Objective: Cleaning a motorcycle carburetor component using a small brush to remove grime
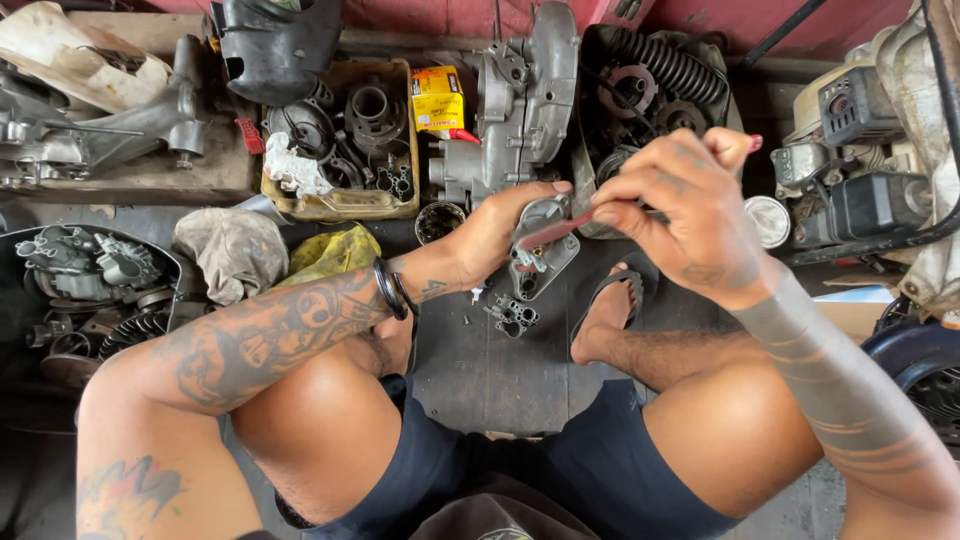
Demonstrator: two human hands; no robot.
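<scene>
left hand (pixel 497 232): we see it gripping the grey metal carburetor body (pixel 545 245) at centre, steadying it
right hand (pixel 690 205): at 3 o'clock of it, pinching a red-handled tool (pixel 556 229), tip on the body
small metal part (pixel 513 315): floor, 6 o'clock below

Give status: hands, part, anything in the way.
Left hand grips grey metal part. Right hand holds red-handled tool against it. Smaller metal piece on floor below; nothing blocking.

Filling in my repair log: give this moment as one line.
left hand: holds grey metal part | right hand: holds red-handled tool against part | smaller part: on floor
</scene>
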